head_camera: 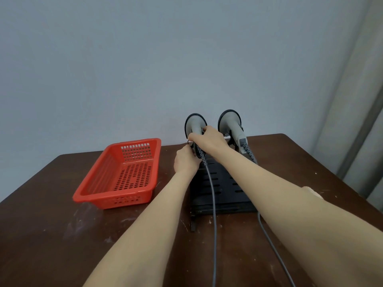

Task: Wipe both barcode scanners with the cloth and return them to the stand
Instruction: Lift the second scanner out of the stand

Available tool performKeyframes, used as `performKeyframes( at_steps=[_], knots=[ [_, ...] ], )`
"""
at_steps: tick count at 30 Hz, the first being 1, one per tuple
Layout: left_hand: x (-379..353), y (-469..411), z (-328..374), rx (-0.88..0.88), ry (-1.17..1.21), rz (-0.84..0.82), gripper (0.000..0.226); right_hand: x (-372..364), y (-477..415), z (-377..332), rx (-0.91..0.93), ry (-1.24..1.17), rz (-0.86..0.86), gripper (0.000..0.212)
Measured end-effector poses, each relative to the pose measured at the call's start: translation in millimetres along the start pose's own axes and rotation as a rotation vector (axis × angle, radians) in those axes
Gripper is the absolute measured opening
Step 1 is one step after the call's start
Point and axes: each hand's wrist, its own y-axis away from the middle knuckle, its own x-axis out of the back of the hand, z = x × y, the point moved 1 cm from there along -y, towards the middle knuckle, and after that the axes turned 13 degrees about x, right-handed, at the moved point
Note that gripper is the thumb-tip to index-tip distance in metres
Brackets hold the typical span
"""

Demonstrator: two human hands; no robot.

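Note:
Two grey barcode scanners stand head-up at the far end of a black slotted stand (222,188). My right hand (209,138) grips the handle of the left scanner (194,125). My left hand (185,160) holds the lower part of that same scanner, where its grey cable leaves it. The right scanner (231,123) sits untouched in the stand, its coiled cable running toward me. No cloth is visible in the view.
A red perforated plastic basket (99,184) lies left of the stand on the dark brown table (45,224). Two grey cables (213,214) trail over the stand toward the table's near edge. A wall stands close behind; a curtain hangs at the right.

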Motion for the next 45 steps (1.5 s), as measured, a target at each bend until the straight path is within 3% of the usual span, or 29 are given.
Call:
performKeyframes(
  at_steps=[5,17,28,34,39,45],
  knots=[
    [0,5,2,0.012,-0.022,0.016,0.019,-2,2,-1,0.014,-0.015,0.042,0.067],
    [2,8,7,0.039,-0.008,-0.002,0.01,1,6,-8,0.066,-0.071,0.118,0.064],
    [17,4,7,0.053,-0.055,-0.075,0.035,19,19,-17,0.154,-0.191,0.171,0.06],
    [32,14,13,0.051,-0.137,-0.145,0.061,26,35,-22,0.179,-0.243,0.176,0.059],
    [59,33,22,0.019,-0.135,-0.039,0.047,34,56,-25,0.206,-0.293,0.184,0.058],
    [84,59,38,-0.012,0.155,0.07,0.036,42,88,-25,0.234,-0.285,0.187,0.06]
  ],
)
